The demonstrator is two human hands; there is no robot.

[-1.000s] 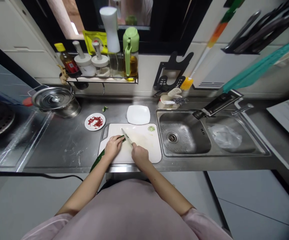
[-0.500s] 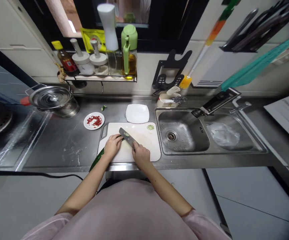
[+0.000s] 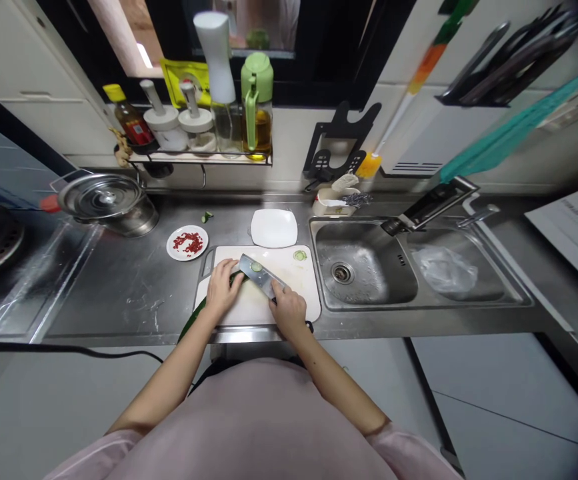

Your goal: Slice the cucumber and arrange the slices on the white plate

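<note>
My right hand (image 3: pixel 289 312) grips the handle of a broad kitchen knife (image 3: pixel 269 281), its blade slanting up to the left with a pale green slice (image 3: pixel 256 266) stuck on it. A long dark green cucumber (image 3: pixel 192 321) lies slantwise under my left hand (image 3: pixel 221 292), which holds it close to the knife's tip. Part of the cucumber is hidden by that hand and forearm. Beneath both hands is a white cutting board (image 3: pixel 241 315), and a few thin slices (image 3: pixel 299 255) rest at its far right corner.
Behind the board stands a white square plate (image 3: pixel 274 228). To the left are a small plate (image 3: pixel 169 248) with chopped red pieces, green scraps (image 3: pixel 207 217) and a lidded steel pot (image 3: pixel 136 217). A double sink (image 3: pixel 369 267) lies right; a condiment shelf (image 3: pixel 199 158) hangs behind.
The knife has shifted slightly right and its blade has tilted, so more of its flat face shows. My right hand moved a little right; my left hand's fingers lifted and shifted slightly.
</note>
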